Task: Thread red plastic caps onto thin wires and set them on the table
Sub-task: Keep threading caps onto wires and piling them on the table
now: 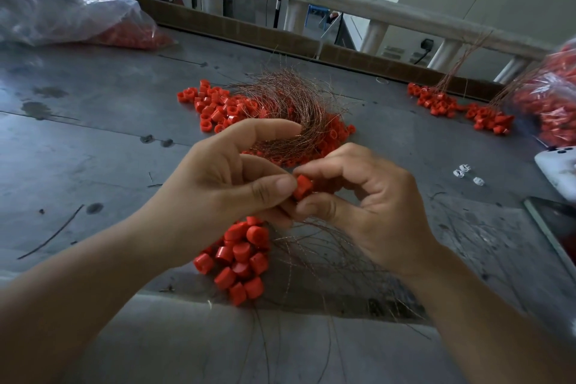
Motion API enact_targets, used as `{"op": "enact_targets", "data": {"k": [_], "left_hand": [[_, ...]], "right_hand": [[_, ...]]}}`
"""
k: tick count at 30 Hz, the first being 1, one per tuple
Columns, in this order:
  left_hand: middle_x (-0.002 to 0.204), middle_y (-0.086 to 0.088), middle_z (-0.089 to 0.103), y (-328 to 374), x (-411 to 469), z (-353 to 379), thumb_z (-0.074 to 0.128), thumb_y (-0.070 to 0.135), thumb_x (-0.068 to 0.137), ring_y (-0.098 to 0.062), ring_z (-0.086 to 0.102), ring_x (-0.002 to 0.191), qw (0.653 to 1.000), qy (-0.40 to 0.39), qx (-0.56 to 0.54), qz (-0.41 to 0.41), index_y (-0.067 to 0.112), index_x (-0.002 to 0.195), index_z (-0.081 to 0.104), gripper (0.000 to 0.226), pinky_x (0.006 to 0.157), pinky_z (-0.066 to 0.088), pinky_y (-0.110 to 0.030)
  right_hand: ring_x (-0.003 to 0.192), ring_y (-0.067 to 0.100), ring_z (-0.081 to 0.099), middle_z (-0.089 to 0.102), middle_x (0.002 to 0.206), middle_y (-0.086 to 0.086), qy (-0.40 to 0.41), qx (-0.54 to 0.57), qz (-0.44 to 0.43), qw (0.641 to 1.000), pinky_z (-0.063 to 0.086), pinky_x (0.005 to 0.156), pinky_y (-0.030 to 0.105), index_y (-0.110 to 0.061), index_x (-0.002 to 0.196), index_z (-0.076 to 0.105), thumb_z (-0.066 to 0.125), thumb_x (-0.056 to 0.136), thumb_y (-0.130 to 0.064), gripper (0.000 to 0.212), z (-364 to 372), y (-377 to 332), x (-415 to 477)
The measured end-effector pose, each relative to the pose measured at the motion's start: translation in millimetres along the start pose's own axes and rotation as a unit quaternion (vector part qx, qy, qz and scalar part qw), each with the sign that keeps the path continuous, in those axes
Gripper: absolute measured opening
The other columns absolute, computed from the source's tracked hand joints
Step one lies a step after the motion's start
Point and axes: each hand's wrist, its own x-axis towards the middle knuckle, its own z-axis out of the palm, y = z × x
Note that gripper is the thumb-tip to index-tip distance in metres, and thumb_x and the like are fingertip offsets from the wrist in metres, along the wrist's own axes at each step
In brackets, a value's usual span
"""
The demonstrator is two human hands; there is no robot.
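Both hands raised over grey table (93,150), centre of view. Left hand (224,184) pinching single red cap (303,186) between thumb and fingertips; right hand (367,206), fingers curled, pinching same cap from right. Wire at cap too fine to tell. Cluster of threaded caps (241,259) beneath left hand, thin wires (327,259) fanning near-right. Far centre: loose cap pile (215,106) under copper wire tangle (286,109). Far right: finished bundles (442,103). Far left: plastic bag of caps (68,15). Phone (551,227) at right edge.
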Motion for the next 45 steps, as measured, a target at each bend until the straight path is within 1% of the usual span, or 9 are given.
{"op": "enact_targets", "data": {"k": [7,13,19,23,30,32,35,39,45], "left_hand": [[0.078,-0.01,0.072,2,-1,-2,0.074,0.031,0.063,-0.022,0.07,0.07,1.0,-0.012,0.005,-0.003,0.023,0.107,0.064,0.046,0.059,0.054,-0.023],[0.08,-0.008,0.073,5,1,-4,0.062,0.022,0.068,-0.017,0.07,0.069,0.999,0.004,-0.028,0.018,0.02,0.089,0.074,0.024,0.059,0.054,-0.02],[0.078,-0.008,0.073,10,5,-11,0.061,0.02,0.067,-0.016,0.07,0.069,0.993,0.055,-0.096,0.041,0.014,0.08,0.074,0.019,0.058,0.054,-0.019],[0.071,-0.006,0.072,13,7,-19,0.064,0.015,0.067,-0.011,0.067,0.059,0.988,0.105,-0.097,0.056,0.015,0.069,0.073,0.009,0.051,0.051,-0.015],[0.058,-0.002,0.065,13,5,-24,0.081,0.019,0.041,-0.011,0.062,0.054,0.989,0.126,0.08,0.002,0.018,0.063,0.071,0.024,0.046,0.047,-0.016],[0.06,-0.001,0.067,10,5,-26,0.077,0.022,0.045,-0.009,0.06,0.049,0.979,0.124,0.16,-0.021,0.021,0.066,0.07,0.023,0.045,0.047,-0.015],[0.063,0.008,0.068,3,5,-28,0.077,-0.003,0.058,0.0,0.056,0.042,0.942,0.131,0.308,-0.032,0.033,0.069,0.069,0.038,0.042,0.043,-0.011],[0.065,0.014,0.068,-2,5,-30,0.075,-0.005,0.062,-0.001,0.059,0.048,0.926,0.1,0.36,-0.05,0.043,0.072,0.068,0.049,0.042,0.043,-0.011],[0.066,0.024,0.066,-2,5,-25,0.078,0.016,0.058,0.01,0.057,0.053,0.886,0.053,0.459,-0.037,0.039,0.057,0.065,0.027,0.052,0.041,-0.003]], "right_hand": [[0.081,0.006,0.059,0.063,0.086,-0.004,0.007,-0.025,0.001,1.0,0.047,0.073,0.017,-0.017,0.1,0.061,0.06,0.08,-0.021,0.02,-1,1,1],[0.093,0.0,0.059,0.062,0.095,-0.015,-0.065,0.012,0.082,0.994,0.045,0.082,0.014,-0.031,0.104,0.056,0.055,0.085,-0.036,0.019,1,-1,2],[0.082,-0.009,0.059,0.061,0.084,-0.022,-0.051,-0.011,0.08,0.995,0.043,0.072,0.006,-0.03,0.093,0.061,0.062,0.079,-0.019,0.019,-2,-2,2],[0.074,0.002,0.06,0.064,0.08,-0.014,0.012,-0.036,0.083,0.996,0.044,0.065,0.011,-0.033,0.086,0.063,0.061,0.08,-0.023,0.011,-10,-2,4],[0.066,0.005,0.054,0.061,0.074,-0.009,-0.031,-0.063,0.12,0.99,0.04,0.061,0.011,-0.032,0.082,0.065,0.067,0.08,-0.018,0.013,-17,3,6],[0.066,0.01,0.056,0.064,0.074,-0.008,-0.072,-0.085,0.142,0.984,0.044,0.061,0.014,-0.031,0.077,0.067,0.07,0.079,-0.017,0.014,-19,5,6],[0.061,0.007,0.058,0.066,0.067,-0.011,-0.112,-0.092,0.176,0.974,0.044,0.056,0.011,-0.031,0.071,0.066,0.07,0.077,-0.022,0.012,-23,9,7],[0.053,-0.003,0.055,0.063,0.059,-0.018,-0.163,-0.094,0.201,0.961,0.039,0.051,0.007,-0.032,0.066,0.065,0.071,0.077,-0.024,0.014,-31,14,8],[0.067,-0.003,0.056,0.059,0.068,-0.014,-0.249,-0.143,0.208,0.935,0.042,0.061,0.01,-0.036,0.063,0.062,0.071,0.078,-0.025,0.02,-28,15,7]]}}
